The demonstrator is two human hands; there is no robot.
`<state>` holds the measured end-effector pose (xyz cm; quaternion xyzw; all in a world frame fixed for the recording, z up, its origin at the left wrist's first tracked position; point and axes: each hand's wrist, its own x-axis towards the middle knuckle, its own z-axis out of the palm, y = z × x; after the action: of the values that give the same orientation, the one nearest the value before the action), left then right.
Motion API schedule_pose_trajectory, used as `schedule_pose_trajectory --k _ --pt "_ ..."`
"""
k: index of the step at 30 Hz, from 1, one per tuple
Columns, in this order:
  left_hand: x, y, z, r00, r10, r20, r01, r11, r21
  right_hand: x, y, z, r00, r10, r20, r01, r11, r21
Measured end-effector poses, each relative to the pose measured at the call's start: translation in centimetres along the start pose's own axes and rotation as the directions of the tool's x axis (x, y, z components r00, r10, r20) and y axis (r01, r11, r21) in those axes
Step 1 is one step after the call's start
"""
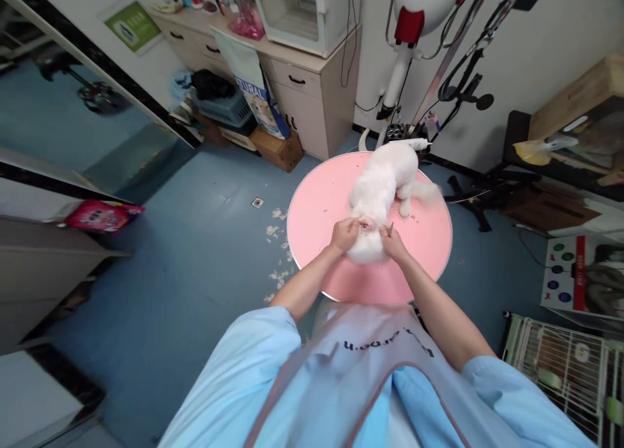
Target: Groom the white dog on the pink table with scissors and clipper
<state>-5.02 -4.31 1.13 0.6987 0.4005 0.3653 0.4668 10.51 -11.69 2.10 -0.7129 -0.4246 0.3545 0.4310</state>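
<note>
A white, close-clipped furry animal (pixel 375 188) lies on a round pink table (pixel 316 207), its near end rounded and fluffy. My left hand (pixel 345 234) is closed in a pinch on the fur beside a reddish-brown patch (pixel 365 224), which may be the inside of an ear. On the patch's other side, my right hand (pixel 391 240) is closed against the fur, with a thin dark tool (pixel 390 229) sticking up from its fingers. The tool's kind and its tip cannot be made out. A blurred, fluffy white part (pixel 424 192), perhaps the tail, spreads to the right.
White fur clippings (pixel 279 277) lie on the blue floor left of the table. Behind stand a cabinet (pixel 298 103), a printed bag (pixel 260 97) and a white dryer on a stand (pixel 424 6). A wire cage (pixel 560 363) is at the lower right.
</note>
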Motion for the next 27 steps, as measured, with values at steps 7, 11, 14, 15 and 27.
schedule_pose_trajectory --k 7,11,14,15,27 --pt "-9.4 4.1 1.7 0.987 0.058 0.147 -0.032 0.984 -0.173 -8.0 0.4 -4.6 0.998 -0.011 0.069 0.017 0.996 -0.089" --pt "-10.7 6.7 2.1 0.986 0.115 0.121 -0.095 0.983 -0.156 -10.8 -2.4 -7.1 0.980 -0.169 -0.103 0.124 0.931 -0.344" --pt "-10.5 7.2 2.6 0.978 0.157 0.139 -0.136 0.979 -0.153 -12.5 -5.0 -7.7 0.871 -0.469 -0.148 0.330 0.781 -0.530" --pt "-10.5 7.1 2.8 0.978 0.155 0.141 -0.133 0.979 -0.152 -12.8 -5.4 -7.4 0.852 -0.518 -0.077 0.397 0.735 -0.551" --pt "-9.8 1.7 5.4 0.935 0.265 0.237 -0.227 0.958 -0.173 -11.6 2.5 -4.8 0.985 -0.174 -0.009 0.161 0.927 -0.337"
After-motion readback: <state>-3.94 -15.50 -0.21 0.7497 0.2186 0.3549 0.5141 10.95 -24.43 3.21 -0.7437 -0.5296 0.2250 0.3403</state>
